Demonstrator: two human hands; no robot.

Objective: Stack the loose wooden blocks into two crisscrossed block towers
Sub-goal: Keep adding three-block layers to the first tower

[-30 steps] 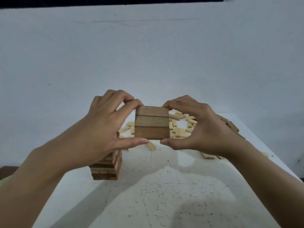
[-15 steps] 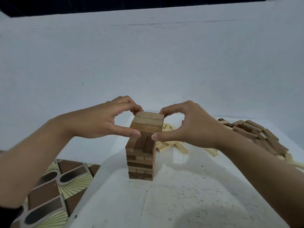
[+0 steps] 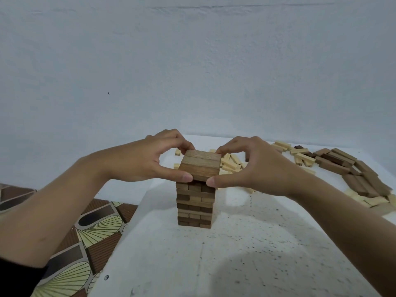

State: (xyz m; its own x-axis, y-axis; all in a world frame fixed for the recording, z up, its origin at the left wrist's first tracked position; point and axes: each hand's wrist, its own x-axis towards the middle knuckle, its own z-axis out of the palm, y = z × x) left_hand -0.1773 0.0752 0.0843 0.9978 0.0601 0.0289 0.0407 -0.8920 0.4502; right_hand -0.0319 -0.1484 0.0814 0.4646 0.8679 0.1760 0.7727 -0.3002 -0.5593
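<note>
1. Both hands are up at the top of the tower (image 3: 195, 206), which stands upright on the white, speckled worktop (image 3: 235, 254), close to its left edge.
2. The left hand (image 3: 150, 159) has its grip clamped on the left end of a three-block layer (image 3: 200, 166). The thumb is at the near lower edge and the fingers curl over the far edge.
3. The right hand (image 3: 252, 168) mirrors it, with its grip pinching the same layer's right end.
4. The layer's three brown blocks are pressed side by side, running left to right, squarely over the tower's top course.
5. The thumbs cover the seam, so I cannot tell whether the layer rests on the tower or sits just above it.
6. The tower's courses cross one another, mixing dark and pale wood.
7. The pale loose blocks (image 3: 231, 163) lie scattered behind the hands.
8. The brown loose blocks (image 3: 360, 179) are heaped at the worktop's right side.
9. A patterned floor (image 3: 85, 232) shows at lower left.
</note>
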